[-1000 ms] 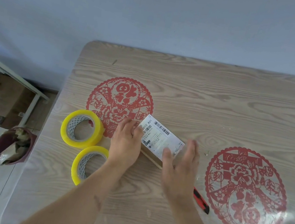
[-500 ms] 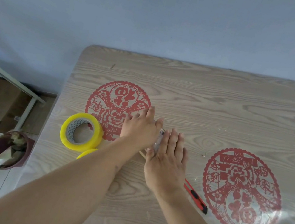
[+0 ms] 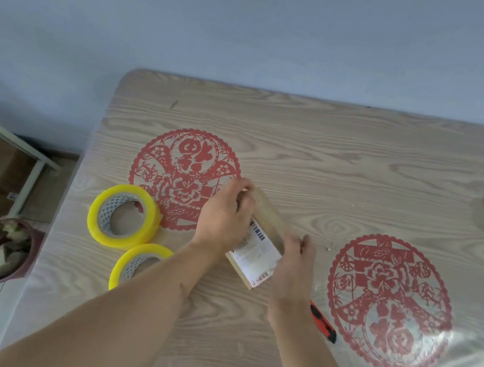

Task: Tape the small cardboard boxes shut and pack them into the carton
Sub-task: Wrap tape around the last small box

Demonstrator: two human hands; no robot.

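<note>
Both hands hold a small cardboard box (image 3: 259,244) tilted just above the wooden surface (image 3: 333,173); the left hand (image 3: 223,217) curls its fingers over the far end; the right hand (image 3: 295,267) grips the near side; two yellow tape rolls (image 3: 123,215) lie beside the left forearm; a red cutter (image 3: 323,322) lies right of the right wrist.

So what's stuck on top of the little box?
A white label with a barcode covers part of the small cardboard box. The left hand and right hand hide its edges.
</note>
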